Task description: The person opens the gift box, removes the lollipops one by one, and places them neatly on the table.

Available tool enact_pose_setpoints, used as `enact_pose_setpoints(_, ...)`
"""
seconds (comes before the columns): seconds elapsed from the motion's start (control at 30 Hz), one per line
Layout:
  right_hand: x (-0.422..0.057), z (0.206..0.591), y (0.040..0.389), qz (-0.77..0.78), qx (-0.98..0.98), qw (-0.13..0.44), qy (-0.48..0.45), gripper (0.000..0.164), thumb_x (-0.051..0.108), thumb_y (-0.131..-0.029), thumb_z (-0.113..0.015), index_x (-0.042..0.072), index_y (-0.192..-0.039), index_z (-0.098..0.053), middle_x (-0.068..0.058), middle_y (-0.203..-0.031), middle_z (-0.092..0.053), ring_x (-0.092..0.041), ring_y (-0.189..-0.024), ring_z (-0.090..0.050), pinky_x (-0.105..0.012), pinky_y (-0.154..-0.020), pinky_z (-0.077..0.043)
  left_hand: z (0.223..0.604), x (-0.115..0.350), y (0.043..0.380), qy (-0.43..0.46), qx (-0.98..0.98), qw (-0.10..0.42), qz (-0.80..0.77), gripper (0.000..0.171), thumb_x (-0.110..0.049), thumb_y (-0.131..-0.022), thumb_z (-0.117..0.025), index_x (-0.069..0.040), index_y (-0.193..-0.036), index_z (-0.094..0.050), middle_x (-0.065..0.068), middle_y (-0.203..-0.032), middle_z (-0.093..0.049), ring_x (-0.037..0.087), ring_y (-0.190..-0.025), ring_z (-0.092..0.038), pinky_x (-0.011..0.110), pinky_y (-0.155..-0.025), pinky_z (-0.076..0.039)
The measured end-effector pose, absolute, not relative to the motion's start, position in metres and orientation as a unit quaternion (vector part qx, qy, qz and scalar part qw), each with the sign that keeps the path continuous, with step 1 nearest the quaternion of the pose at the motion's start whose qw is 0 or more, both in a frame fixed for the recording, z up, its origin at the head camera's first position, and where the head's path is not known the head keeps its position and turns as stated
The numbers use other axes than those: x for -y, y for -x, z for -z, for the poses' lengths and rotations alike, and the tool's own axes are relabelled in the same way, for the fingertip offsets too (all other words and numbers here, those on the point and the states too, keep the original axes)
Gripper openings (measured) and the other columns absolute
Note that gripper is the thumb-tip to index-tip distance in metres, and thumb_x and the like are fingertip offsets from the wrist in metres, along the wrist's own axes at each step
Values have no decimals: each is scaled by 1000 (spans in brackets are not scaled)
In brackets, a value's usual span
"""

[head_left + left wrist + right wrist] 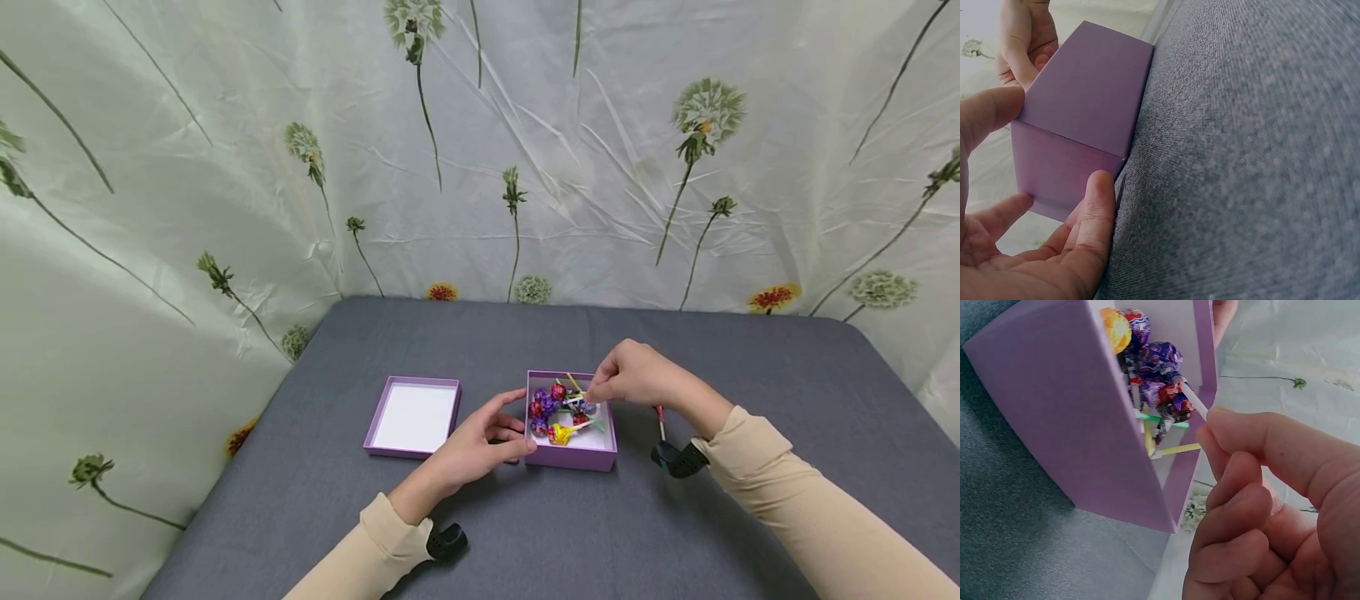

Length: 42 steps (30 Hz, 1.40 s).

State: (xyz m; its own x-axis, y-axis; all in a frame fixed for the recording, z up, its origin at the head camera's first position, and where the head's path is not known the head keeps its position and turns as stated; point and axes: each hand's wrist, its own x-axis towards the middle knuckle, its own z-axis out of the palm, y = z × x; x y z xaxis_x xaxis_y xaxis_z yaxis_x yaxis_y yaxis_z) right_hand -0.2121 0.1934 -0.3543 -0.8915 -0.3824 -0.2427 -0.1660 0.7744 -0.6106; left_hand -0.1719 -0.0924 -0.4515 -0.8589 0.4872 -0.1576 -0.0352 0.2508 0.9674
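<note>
A purple box [572, 458] with a white inside stands on the dark grey table, holding several wrapped lollipops [547, 404] in purple, red and yellow. My left hand [480, 442] holds the box at its left end, thumb at the front corner, forefinger near the back corner, other fingertips against the side wall [1066, 169]. Over the box's right part, my right hand [633, 379] pinches a white lollipop stick [1195, 401] between thumb and forefinger. That lollipop's purple-wrapped head [1161, 359] is low among the others. Green and yellow sticks [1179, 449] lie nearby.
The matching purple lid [414, 417] lies left of the box, white inside up. A red lollipop with a white stick [662, 423] lies on the table [585, 542] beneath the right forearm. A flower-printed curtain [480, 150] hangs behind the table.
</note>
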Motion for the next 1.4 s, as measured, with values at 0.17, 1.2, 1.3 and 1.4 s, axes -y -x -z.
enact_pose_setpoints(0.17, -193, 351, 212, 304, -923, 180, 150, 19, 26, -93, -83, 7, -92, -85, 5, -85, -76, -14, -78, -51, -31, -70, -42, 452, 93, 172, -154, -759, 217, -594, 77, -22, -99, -80, -21, -165, -41, 16, -130, -64, 18, -106, -68, 36, -88, -64)
enact_pose_setpoints(1.2, -211, 349, 216, 349, -910, 181, 134, 22, 25, -94, -81, 4, -97, -85, 6, -79, -67, -12, -69, -44, -27, -59, -36, 448, 92, 172, -153, -756, 221, -597, 75, -21, -99, -80, -23, -164, -42, 16, -130, -64, 18, -107, -67, 35, -89, -65)
enact_pose_setpoints(1.3, -212, 349, 216, 353, -908, 182, 132, 22, 25, -95, -80, 3, -99, -84, 5, -82, -69, -12, -69, -44, -27, -58, -35, 449, 92, 171, -154, -756, 220, -597, 75, -20, -99, -80, -22, -164, -42, 17, -129, -64, 18, -106, -67, 36, -89, -65)
enact_pose_setpoints(1.4, -214, 349, 216, 355, -907, 182, 133, 23, 24, -96, -79, 2, -101, -84, 2, -87, -72, -13, -68, -44, -28, -57, -36, 449, 92, 171, -157, -756, 217, -597, 75, -20, -99, -79, -21, -164, -42, 17, -129, -64, 18, -106, -67, 36, -89, -65)
